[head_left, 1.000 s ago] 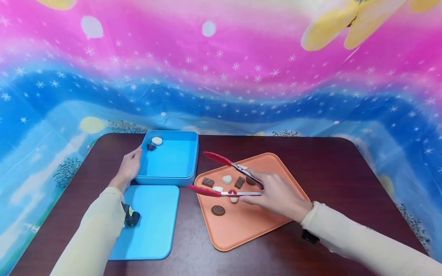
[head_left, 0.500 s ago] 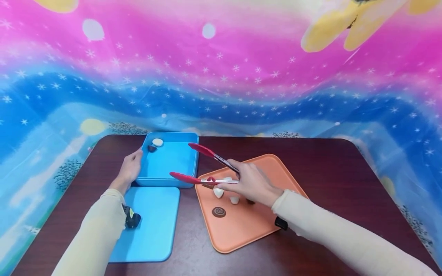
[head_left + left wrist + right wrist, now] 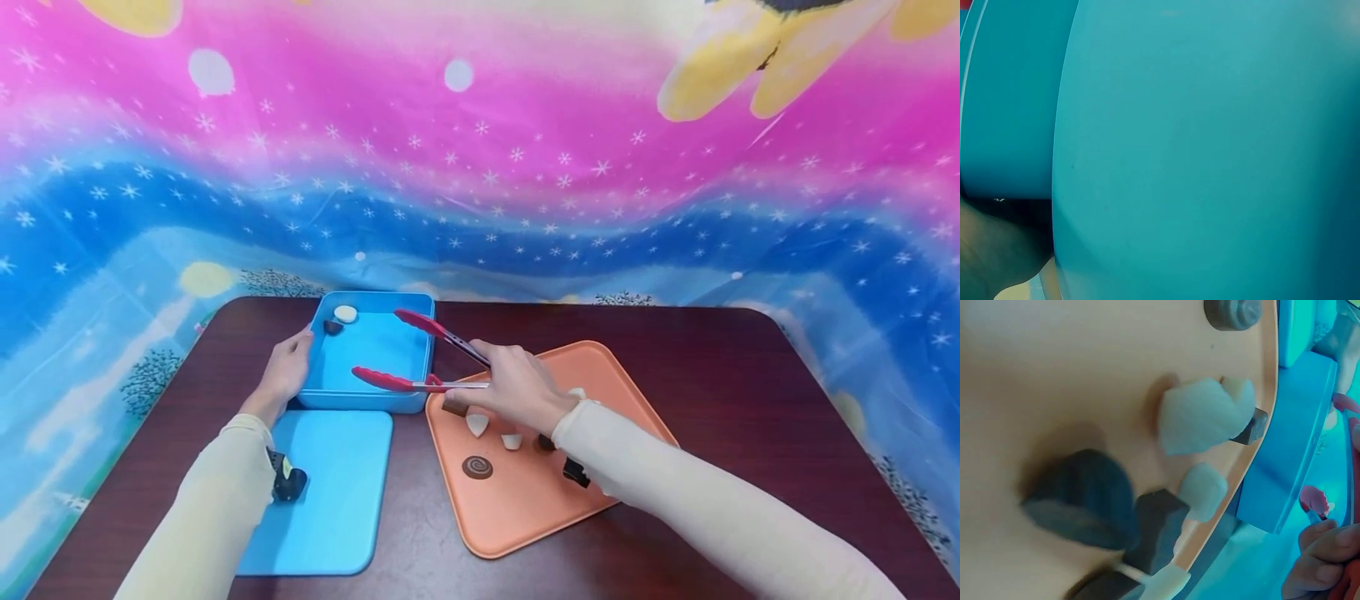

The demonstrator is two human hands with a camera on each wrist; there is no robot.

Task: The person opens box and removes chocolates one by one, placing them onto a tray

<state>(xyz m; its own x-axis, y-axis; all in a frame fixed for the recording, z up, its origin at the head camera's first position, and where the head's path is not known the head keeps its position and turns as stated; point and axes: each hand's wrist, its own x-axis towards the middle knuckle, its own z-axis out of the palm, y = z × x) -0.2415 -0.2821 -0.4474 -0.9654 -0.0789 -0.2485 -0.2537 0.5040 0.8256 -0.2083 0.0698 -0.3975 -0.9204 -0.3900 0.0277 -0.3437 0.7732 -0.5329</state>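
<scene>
My right hand point(image 3: 517, 387) grips metal tongs with red tips point(image 3: 382, 379). The arms of the tongs stand spread over the right part of a blue box point(image 3: 363, 402), nothing between the tips. Inside the box's far left corner lie a white piece point(image 3: 345, 314) and a dark brown piece point(image 3: 333, 328), like chocolates. My left hand point(image 3: 285, 371) rests against the box's left side, its fingertips hidden; I cannot tell whether they curl round it. Below my right hand is an orange tray point(image 3: 517, 521) with a brown swirl chocolate point(image 3: 477, 467), white pieces point(image 3: 1204, 415) and dark pieces point(image 3: 1082, 500).
A flat blue lid point(image 3: 337, 500) lies in front of the box, partly under my left forearm. The dark wooden table point(image 3: 720, 392) extends to the right of the tray. A patterned cloth backdrop point(image 3: 480, 167) rises behind the table.
My right hand has moved left with the spread tongs, from above the tray to above the box. The left hand stays at the box's side, and the two pieces inside lie as before.
</scene>
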